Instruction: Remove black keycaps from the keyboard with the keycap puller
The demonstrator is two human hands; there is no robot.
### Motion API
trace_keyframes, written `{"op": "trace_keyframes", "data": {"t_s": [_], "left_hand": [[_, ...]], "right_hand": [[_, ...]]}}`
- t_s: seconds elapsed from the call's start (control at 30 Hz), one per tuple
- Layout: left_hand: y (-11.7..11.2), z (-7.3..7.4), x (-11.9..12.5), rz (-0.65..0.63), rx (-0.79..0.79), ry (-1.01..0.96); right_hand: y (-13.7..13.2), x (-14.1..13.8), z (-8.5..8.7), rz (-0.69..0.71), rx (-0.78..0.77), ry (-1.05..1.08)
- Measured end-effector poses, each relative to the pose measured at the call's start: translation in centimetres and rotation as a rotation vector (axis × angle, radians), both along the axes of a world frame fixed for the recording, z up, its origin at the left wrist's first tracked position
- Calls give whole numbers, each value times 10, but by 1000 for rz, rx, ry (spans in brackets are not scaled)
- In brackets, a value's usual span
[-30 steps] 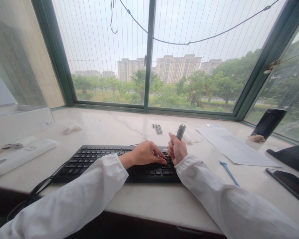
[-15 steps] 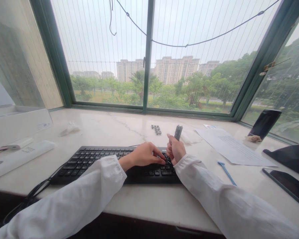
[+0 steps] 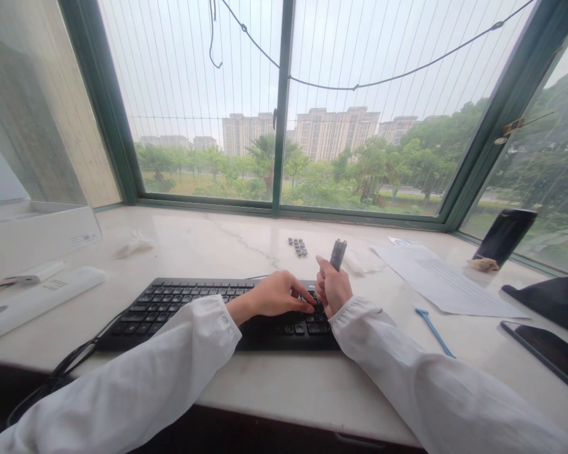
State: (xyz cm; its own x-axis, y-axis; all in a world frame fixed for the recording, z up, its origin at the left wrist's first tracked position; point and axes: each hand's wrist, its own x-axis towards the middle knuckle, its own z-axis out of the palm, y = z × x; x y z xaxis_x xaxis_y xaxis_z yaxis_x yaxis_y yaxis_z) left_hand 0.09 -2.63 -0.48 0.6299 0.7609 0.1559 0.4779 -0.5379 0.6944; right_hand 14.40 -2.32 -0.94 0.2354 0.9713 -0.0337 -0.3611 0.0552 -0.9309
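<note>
A black keyboard (image 3: 170, 299) lies on the white stone sill, its right end under both hands. My right hand (image 3: 334, 287) is wrapped round a dark grey handled tool that looks like a keycap puller (image 3: 339, 253). Its block-shaped end sticks up above my fist, and the lower end is down at the number pad. My left hand (image 3: 279, 294) reaches across the keyboard with thumb and fingers pinched low at the number pad, beside the right fist. What those fingertips hold, if anything, is hidden. Several loose keycaps (image 3: 298, 246) lie behind the keyboard.
A blue plastic tool (image 3: 434, 332), printed paper (image 3: 445, 280) and a phone (image 3: 549, 353) lie to the right. Another phone (image 3: 504, 236) leans near the window. On the left are a white power strip (image 3: 42, 302), a white box (image 3: 38, 230) and black cables (image 3: 61, 372).
The grey tool in my right hand has shifted very slightly left and tilted a little. My left hand stays pinched at the number pad. The loose keycaps lie as before.
</note>
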Motion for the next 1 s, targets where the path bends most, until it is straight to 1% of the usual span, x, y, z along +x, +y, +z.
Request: {"op": "trace_keyframes", "data": {"t_s": [0.1,0.27,0.33,0.5,0.9,1.0], "left_hand": [[-2,1,0,8,8,2],[-6,2,3,28,24,-3],[-6,2,3,51,33,1],[-5,0,4,94,64,22],[-6,1,4,105,75,63],[-5,1,4,109,62,56]], "right_hand": [[-2,-1,-3,21,51,-56],[-9,0,-10,74,254,-311],[-11,0,-12,82,300,-362],[-14,1,-11,78,316,-357],[-13,4,-15,18,416,-516],[-21,2,-11,-13,496,-571]]}}
